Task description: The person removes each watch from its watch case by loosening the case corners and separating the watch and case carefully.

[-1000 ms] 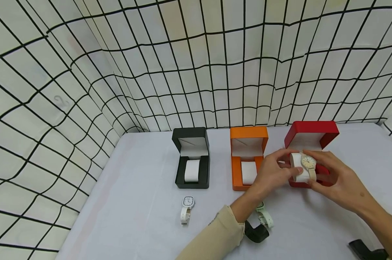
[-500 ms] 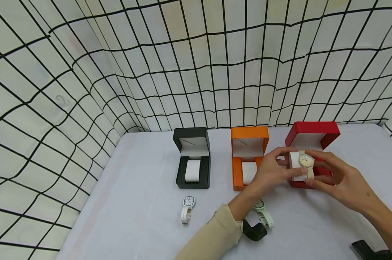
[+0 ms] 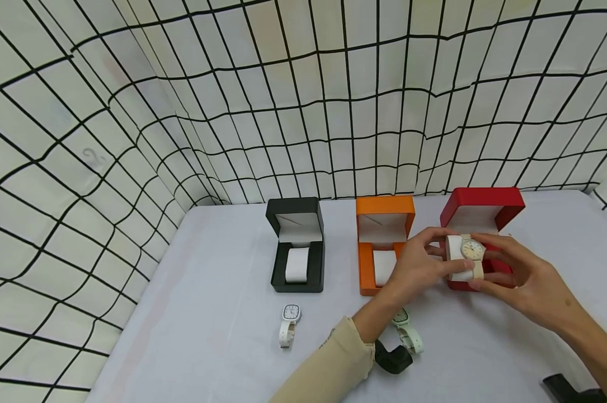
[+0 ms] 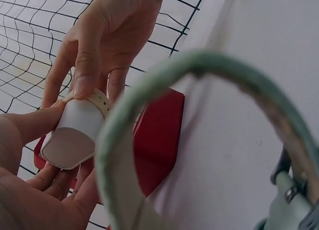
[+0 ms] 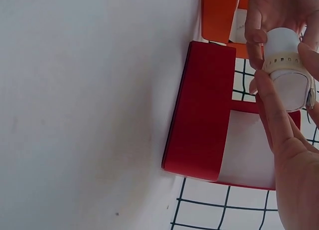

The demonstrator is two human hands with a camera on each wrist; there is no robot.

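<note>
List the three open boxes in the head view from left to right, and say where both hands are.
Black box → orange box → red box. Left hand and right hand both hold the cushion bearing a watch, in front of the red box.

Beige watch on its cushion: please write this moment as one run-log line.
beige watch: strapped on white cushion | left hand, right hand: both hold it | over open red box

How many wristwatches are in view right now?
3. A cream-strapped watch sits on the white cushion held by both hands above the open red box; a white square-faced watch and a pale green watch lie on the table. None visibly hidden.
</note>
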